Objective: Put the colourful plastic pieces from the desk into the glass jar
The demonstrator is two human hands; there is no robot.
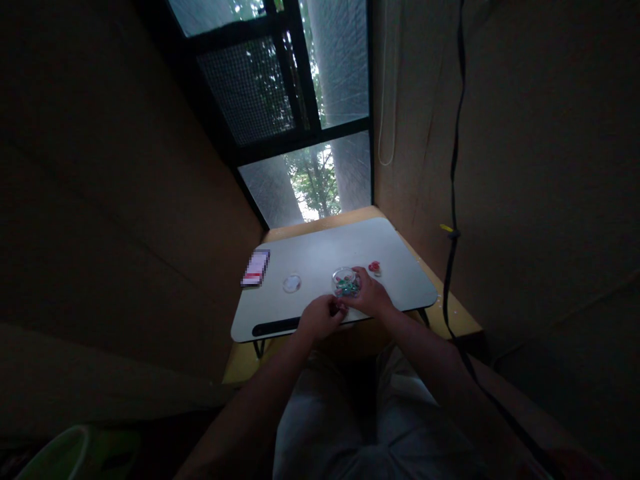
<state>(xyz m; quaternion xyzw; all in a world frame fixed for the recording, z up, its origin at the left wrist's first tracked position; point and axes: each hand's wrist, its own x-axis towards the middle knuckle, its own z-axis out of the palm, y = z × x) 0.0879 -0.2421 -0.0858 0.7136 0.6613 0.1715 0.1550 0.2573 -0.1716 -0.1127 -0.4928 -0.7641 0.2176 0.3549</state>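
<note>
A clear round container (345, 279) with small green and reddish pieces in it is tilted above the white folding table (310, 257). My right hand (371, 295) is wrapped around its right side. Just below the container, my left hand (320, 318) has its fingers curled together. Something small and reddish shows at the fingertips, too dark to name. A round clear lid or shallow dish (292, 283) lies on the table to the left. Beyond my right hand sits a small red and whitish piece (375, 268).
A phone (255, 268) with a blurred screen lies at the table's left edge. A black slot (275, 327) runs along the front edge. A dark cord (454, 173) hangs at the right, and a window (310, 180) stands behind the table. A green tub (60, 457) is at lower left.
</note>
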